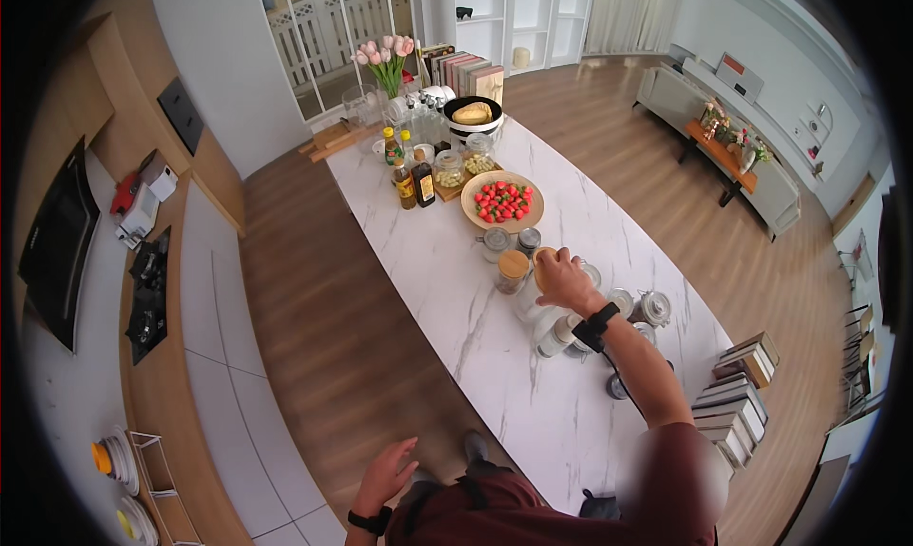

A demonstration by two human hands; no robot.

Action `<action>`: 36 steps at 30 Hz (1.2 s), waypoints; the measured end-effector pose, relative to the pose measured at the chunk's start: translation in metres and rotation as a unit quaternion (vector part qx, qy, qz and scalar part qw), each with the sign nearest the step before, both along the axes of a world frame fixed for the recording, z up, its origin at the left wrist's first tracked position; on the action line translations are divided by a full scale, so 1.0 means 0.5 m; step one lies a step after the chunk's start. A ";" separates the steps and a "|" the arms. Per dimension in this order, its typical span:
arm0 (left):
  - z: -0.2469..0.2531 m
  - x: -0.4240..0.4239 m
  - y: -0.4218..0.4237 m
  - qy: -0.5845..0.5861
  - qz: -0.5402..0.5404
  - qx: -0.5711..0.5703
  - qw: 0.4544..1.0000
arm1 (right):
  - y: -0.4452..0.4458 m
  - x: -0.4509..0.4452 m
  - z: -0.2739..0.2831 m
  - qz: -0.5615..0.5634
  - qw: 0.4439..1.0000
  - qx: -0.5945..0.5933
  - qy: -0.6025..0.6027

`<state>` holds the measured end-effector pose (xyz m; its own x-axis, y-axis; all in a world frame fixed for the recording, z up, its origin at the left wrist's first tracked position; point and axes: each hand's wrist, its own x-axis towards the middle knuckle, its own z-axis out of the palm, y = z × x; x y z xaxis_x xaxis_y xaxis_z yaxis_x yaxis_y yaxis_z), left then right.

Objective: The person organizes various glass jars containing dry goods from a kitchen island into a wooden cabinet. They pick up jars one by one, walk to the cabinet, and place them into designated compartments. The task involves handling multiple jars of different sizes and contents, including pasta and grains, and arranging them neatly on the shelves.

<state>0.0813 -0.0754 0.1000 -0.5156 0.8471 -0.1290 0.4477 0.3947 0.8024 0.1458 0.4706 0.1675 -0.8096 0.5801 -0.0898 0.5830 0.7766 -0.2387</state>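
Observation:
My right hand [567,282] reaches over the marble-patterned island and has its fingers on the round wooden lid [543,268] of a glass jar. Beside it, to the left, stands another glass jar with a wooden lid [513,264]. Clear glass jars with clamp lids [655,308] stand right of the hand, and a white-topped jar [560,334] is just below it. Beyond are a small glass jar [496,241] and a plate of strawberries [502,198]. My left hand [387,471] hangs in the air left of the island, fingers apart, holding nothing.
Sauce bottles [424,180], jars of pale pieces [449,169], a bread bowl [472,116] and pink tulips [385,54] stand at the far end. Books [735,410] line the right edge. A counter with a gas hob [148,293] runs along the left; a sofa [713,146] stands beyond the island.

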 end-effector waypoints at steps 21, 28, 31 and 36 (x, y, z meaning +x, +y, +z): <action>0.029 -0.044 0.464 0.090 0.101 0.268 0.954 | -0.318 0.004 0.313 0.261 0.960 -0.037 0.094; 0.050 -0.055 0.298 -0.033 0.181 0.297 0.937 | -0.451 -0.095 0.345 0.329 0.938 -0.112 0.005; 0.085 -0.081 0.189 -0.023 0.221 0.297 0.929 | -0.514 -0.155 0.361 0.373 0.907 -0.195 0.031; 0.121 -0.133 -0.009 -0.049 0.303 0.344 0.887 | -0.642 -0.268 0.308 0.466 0.810 -0.330 0.135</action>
